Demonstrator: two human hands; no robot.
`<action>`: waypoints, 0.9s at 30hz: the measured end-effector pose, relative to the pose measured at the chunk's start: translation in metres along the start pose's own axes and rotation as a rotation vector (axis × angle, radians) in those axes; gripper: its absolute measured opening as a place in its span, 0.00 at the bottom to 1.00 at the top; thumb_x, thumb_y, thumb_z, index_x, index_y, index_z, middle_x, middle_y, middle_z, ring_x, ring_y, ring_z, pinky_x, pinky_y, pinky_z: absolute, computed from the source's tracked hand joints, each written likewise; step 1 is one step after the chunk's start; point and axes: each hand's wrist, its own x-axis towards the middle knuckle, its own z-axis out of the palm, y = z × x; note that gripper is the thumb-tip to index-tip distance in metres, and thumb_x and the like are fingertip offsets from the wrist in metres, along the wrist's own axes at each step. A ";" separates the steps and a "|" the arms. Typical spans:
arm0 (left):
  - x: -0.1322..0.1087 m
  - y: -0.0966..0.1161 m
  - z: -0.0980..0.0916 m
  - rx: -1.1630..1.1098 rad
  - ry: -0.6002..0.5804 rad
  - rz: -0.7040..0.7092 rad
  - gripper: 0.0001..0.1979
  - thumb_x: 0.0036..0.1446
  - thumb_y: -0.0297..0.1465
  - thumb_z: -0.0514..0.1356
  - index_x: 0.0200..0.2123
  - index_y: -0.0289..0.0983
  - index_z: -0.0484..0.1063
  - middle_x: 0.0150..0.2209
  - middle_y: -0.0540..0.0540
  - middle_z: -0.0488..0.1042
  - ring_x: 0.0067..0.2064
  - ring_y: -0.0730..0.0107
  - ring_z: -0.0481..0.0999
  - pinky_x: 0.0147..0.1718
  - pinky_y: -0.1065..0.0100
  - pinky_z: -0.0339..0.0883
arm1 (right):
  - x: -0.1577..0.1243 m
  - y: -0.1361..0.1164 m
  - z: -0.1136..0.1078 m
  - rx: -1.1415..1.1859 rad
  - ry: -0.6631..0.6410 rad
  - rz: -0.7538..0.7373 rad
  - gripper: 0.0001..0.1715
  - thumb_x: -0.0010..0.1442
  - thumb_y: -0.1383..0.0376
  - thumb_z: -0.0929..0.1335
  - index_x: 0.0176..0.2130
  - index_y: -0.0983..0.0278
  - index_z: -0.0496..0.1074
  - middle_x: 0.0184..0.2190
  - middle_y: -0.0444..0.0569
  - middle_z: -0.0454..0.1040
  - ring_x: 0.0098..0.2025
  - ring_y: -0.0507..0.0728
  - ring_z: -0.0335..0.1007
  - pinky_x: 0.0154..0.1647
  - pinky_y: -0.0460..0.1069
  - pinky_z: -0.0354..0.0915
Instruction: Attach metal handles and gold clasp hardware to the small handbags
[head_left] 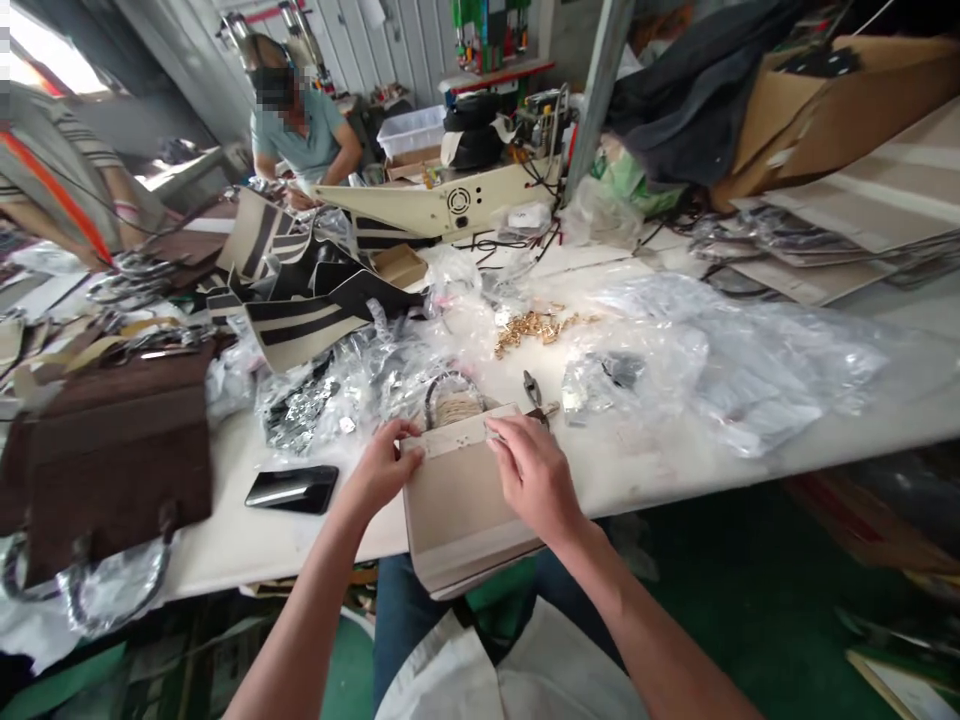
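A beige bag panel (459, 500) with a paler strip along its top lies over the table's front edge, its lower end jutting past it. My left hand (386, 465) is closed on the panel's top left corner, thumb and fingers pinching the edge. Near the top right, my right hand (534, 468) is closed, fingertips pressed together at the pale strip; whatever they pinch is too small to make out. Small holes or marks show in the strip between the hands. Just behind the panel stands a braided bag handle (450, 376), partly hidden by it.
Pliers (532, 386) and gold metal fittings (536, 330) lie beyond the panel. A phone (292, 489) and a dark brown bag (120, 450) are on the left. Plastic bags (780, 360) cover the right. Two people work across the table.
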 end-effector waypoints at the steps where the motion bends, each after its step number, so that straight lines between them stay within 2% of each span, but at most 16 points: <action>1: 0.000 -0.001 0.000 -0.010 -0.001 -0.001 0.21 0.60 0.42 0.62 0.53 0.38 0.76 0.49 0.44 0.76 0.35 0.66 0.71 0.37 0.63 0.65 | -0.003 -0.002 0.002 0.002 -0.034 -0.001 0.23 0.79 0.72 0.65 0.67 0.58 0.72 0.55 0.56 0.80 0.59 0.66 0.78 0.63 0.63 0.75; 5: -0.001 -0.001 0.002 -0.038 0.022 0.013 0.19 0.60 0.40 0.62 0.52 0.38 0.76 0.49 0.44 0.76 0.36 0.65 0.71 0.39 0.61 0.65 | -0.016 -0.009 0.020 0.006 -0.154 0.061 0.26 0.78 0.71 0.65 0.71 0.59 0.67 0.57 0.59 0.78 0.60 0.67 0.77 0.63 0.63 0.77; 10: -0.009 0.001 0.002 -0.113 0.031 0.004 0.19 0.61 0.40 0.63 0.52 0.38 0.77 0.44 0.45 0.75 0.36 0.65 0.70 0.40 0.62 0.64 | -0.023 -0.007 0.040 -0.070 -0.216 0.151 0.26 0.78 0.65 0.68 0.71 0.61 0.66 0.60 0.62 0.76 0.63 0.72 0.75 0.65 0.69 0.76; 13: -0.011 -0.001 -0.006 -0.195 -0.043 -0.028 0.22 0.60 0.43 0.65 0.54 0.39 0.77 0.38 0.49 0.72 0.35 0.65 0.69 0.36 0.64 0.62 | -0.023 -0.004 0.041 -0.082 -0.235 0.158 0.24 0.79 0.63 0.68 0.70 0.61 0.68 0.60 0.62 0.76 0.63 0.71 0.75 0.65 0.68 0.76; 15: -0.010 -0.005 -0.014 -0.243 -0.115 -0.053 0.25 0.59 0.44 0.68 0.56 0.39 0.77 0.38 0.49 0.73 0.35 0.65 0.70 0.35 0.65 0.61 | -0.023 -0.004 0.040 -0.082 -0.236 0.153 0.23 0.79 0.62 0.68 0.69 0.61 0.69 0.60 0.62 0.75 0.63 0.71 0.75 0.65 0.68 0.76; 18: -0.007 -0.011 -0.025 -0.308 -0.172 -0.062 0.29 0.56 0.45 0.70 0.58 0.39 0.78 0.48 0.44 0.77 0.39 0.64 0.75 0.38 0.64 0.67 | -0.023 -0.005 0.040 -0.081 -0.231 0.148 0.23 0.80 0.63 0.68 0.69 0.62 0.69 0.61 0.62 0.75 0.64 0.70 0.74 0.67 0.67 0.75; 21: -0.006 -0.012 -0.034 -0.307 -0.167 -0.057 0.30 0.57 0.47 0.70 0.58 0.37 0.79 0.54 0.39 0.79 0.45 0.59 0.78 0.42 0.62 0.72 | -0.025 -0.005 0.041 -0.078 -0.220 0.131 0.23 0.80 0.62 0.68 0.70 0.62 0.68 0.60 0.62 0.75 0.62 0.69 0.75 0.66 0.67 0.76; 24: -0.004 -0.005 -0.040 -0.255 -0.188 -0.056 0.30 0.60 0.48 0.69 0.57 0.34 0.80 0.49 0.38 0.82 0.45 0.57 0.79 0.41 0.62 0.72 | -0.027 -0.003 0.042 -0.079 -0.211 0.111 0.24 0.80 0.61 0.68 0.70 0.62 0.68 0.61 0.62 0.75 0.61 0.68 0.76 0.65 0.67 0.76; 27: 0.005 0.002 -0.041 -0.177 -0.244 -0.048 0.29 0.60 0.50 0.69 0.55 0.34 0.82 0.44 0.40 0.82 0.40 0.59 0.77 0.37 0.64 0.69 | -0.029 -0.001 0.043 -0.089 -0.203 0.099 0.24 0.80 0.61 0.68 0.70 0.62 0.68 0.61 0.62 0.75 0.61 0.68 0.76 0.65 0.67 0.76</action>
